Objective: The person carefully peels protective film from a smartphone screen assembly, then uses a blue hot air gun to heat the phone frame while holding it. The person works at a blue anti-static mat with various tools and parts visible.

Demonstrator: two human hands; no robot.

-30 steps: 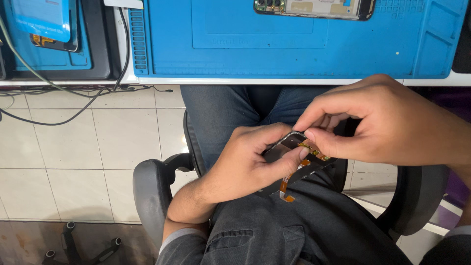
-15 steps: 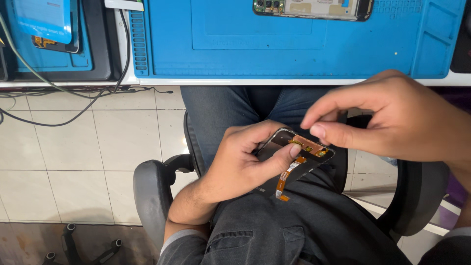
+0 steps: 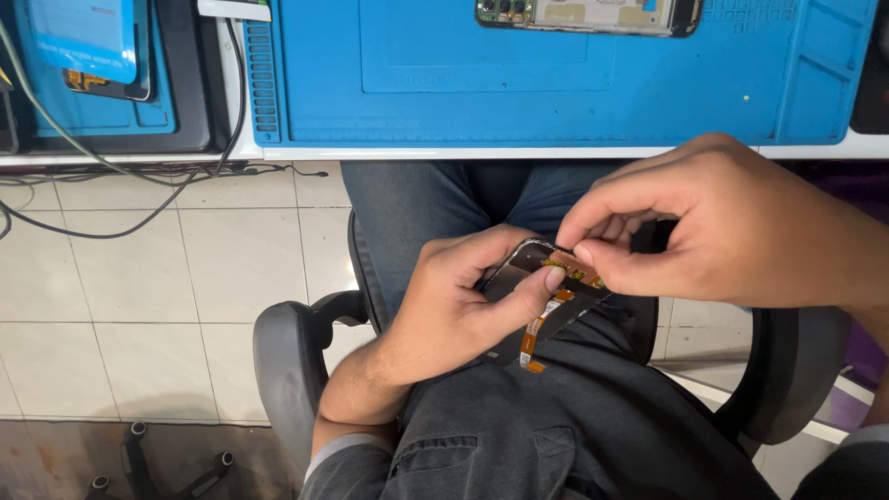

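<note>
We hold a dark phone screen panel [image 3: 542, 282] over our lap, its underside up, with orange flex cables on it and one ribbon [image 3: 537, 329] hanging from its lower edge toward our grey shirt. The left hand [image 3: 458, 310] cradles the panel from below and to the left, fingers wrapped under it and the thumb pressed flat across its near edge, so that grip is closed on the panel. The right hand [image 3: 732, 227] comes in from the right, thumb and forefinger pressed together on the orange connector patch at the panel's upper right corner; whether they pinch a loose tab or only press on it we cannot tell. Since a second ago the panel has turned from nearly edge-on to lying flatter and more open to us, and the right fingertips have shifted onto the connector area; we judge that the work is now at the flex cable itself. Beyond both hands, farther from us, lies the tabletop with a blue mat [image 3: 556, 83], and on its far edge an opened phone body [image 3: 583, 14]. Left of the mat sits a black tray [image 3: 176, 130] with a blue-wrapped item, cables [image 3: 83, 199] trailing off it. Under us are the grey chair [image 3: 287, 361] and a pale tiled floor [image 3: 139, 278].
</note>
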